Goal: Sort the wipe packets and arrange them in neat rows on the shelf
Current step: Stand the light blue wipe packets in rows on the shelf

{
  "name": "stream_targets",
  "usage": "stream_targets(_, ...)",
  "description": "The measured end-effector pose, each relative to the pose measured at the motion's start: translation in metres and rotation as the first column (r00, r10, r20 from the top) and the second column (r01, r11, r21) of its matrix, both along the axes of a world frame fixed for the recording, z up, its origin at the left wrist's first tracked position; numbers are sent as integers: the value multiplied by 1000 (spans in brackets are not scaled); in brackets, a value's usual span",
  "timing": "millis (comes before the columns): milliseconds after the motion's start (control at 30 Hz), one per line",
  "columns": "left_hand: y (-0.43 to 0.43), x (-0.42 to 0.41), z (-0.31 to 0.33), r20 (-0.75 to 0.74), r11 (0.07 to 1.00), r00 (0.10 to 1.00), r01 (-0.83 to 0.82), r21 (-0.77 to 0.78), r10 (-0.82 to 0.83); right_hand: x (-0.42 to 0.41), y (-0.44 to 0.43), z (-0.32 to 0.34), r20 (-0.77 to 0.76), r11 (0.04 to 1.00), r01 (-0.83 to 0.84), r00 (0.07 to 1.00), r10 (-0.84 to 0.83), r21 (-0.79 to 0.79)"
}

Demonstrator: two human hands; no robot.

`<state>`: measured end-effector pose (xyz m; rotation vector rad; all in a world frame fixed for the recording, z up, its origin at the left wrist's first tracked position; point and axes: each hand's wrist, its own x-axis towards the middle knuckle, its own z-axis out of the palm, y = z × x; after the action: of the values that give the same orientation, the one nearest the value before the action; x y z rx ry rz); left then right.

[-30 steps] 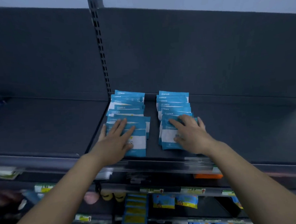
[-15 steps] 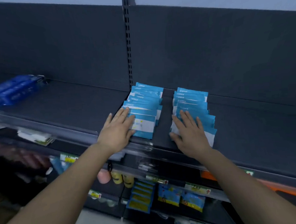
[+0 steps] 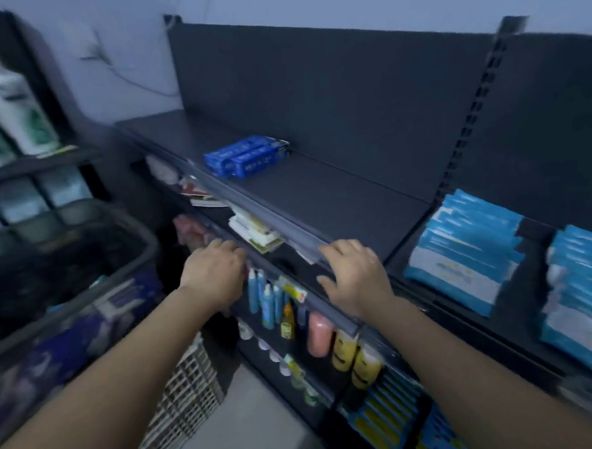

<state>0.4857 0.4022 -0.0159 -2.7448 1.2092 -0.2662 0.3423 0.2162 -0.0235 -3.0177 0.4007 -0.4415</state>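
Two rows of wipe packets (image 3: 460,250) are laid on the shelf (image 3: 320,195) at right, and nothing is held in the loosely bent fingers (image 3: 337,248) of the left hand (image 3: 215,273) or right hand (image 3: 355,279), so little seems left.

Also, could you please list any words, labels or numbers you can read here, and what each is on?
Nothing is legible; the frame is motion-blurred.
Wipe packets: print on the white band, blurred.
Blue boxes: white lettering, blurred.
Price tags: too small.
Yellow bottles: dark marks, unreadable.
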Motion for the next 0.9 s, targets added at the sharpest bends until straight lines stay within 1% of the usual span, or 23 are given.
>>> stream_targets(67, 39, 25, 1, 4, 997, 997, -75, -2, 75, 38, 31, -1, -49, 998, -63, 997, 62, -21)
stream_targets(167, 96, 62, 4, 38, 986, 986, -166, 22, 165, 95, 75, -5, -65, 986, -163, 985, 161, -24)
stream_targets(367, 196, 126, -3, 16, 945, 946, -325, 46, 324, 195, 167, -12, -94, 950, -313, 946, 310, -17)
stream_targets(500, 242, 157, -15, -18, 909, 911, -411, 63, 413, 251, 218, -19, -90, 916, -400, 912, 401, 21)
stream_targets(667, 280, 191, -36, -83, 867, 864, -487, 105, 496, 313, 265, -33, -136, 867, -497, 858, 496, 28)
stream_targets(733, 289, 208, -49, -110, 850, 844, -514, 119, 525, 337, 278, -43, -183, 850, -527, 833, 522, 23)
stream_targets(800, 296, 226, -63, -153, 832, 819, -537, 138, 554, 363, 288, -55, -268, 828, -561, 797, 541, 4)
stream_targets(900, 302, 254, -87, -213, 808, 779, -561, 180, 589, 405, 297, -78, -405, 810, -587, 735, 543, 20)
